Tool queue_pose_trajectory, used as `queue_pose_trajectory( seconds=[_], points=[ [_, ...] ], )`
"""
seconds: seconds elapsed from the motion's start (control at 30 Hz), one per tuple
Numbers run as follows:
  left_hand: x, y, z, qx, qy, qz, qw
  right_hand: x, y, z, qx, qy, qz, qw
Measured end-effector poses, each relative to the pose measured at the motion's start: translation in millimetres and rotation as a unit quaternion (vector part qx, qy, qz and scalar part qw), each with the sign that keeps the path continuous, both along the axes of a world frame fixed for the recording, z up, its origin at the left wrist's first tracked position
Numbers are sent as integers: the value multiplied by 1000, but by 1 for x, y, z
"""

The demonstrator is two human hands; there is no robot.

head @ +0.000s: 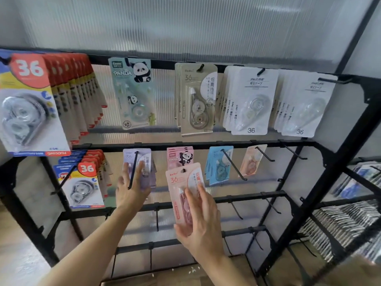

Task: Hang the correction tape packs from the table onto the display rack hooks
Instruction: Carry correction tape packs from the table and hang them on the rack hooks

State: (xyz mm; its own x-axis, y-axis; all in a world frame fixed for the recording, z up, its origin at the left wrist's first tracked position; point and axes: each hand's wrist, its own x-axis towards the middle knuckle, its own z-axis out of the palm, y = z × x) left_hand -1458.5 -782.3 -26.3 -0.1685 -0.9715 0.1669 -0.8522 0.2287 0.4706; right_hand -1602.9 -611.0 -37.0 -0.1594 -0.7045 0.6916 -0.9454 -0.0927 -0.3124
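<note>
My right hand holds a pink correction tape pack marked 36 upright in front of the black display rack, thumb under its lower edge and fingers over its front. The pack's top hole sits just below the hook with pink panda packs. My left hand reaches to the purple packs on the second row, fingers spread and touching them, with their black hook running across the hand.
Blue packs and a peach pack hang to the right on the second row. The top row holds red-blue, panda, beige and white packs. Several bare hooks stick out right and below. Another stocked shelf stands at right.
</note>
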Motion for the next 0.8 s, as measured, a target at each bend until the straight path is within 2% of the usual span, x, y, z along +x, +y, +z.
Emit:
queue_pose_trajectory(
  seconds=[0.1,0.3,0.5,0.67,0.8],
  points=[
    [1,7,3,28,-64,-1,998,1,2,3,10,6,-10,1000],
    [15,49,12,1,-121,-22,992,13,9,11,28,-8,-33,999],
    [10,97,17,-1,-62,-77,995,21,40,13,33,-40,-64,997],
    [-17,134,25,-78,14,-136,988,3,79,9,49,-65,-112,990],
    [-45,156,36,-129,12,-197,972,-24,105,4,49,-81,-158,983]
  ],
)
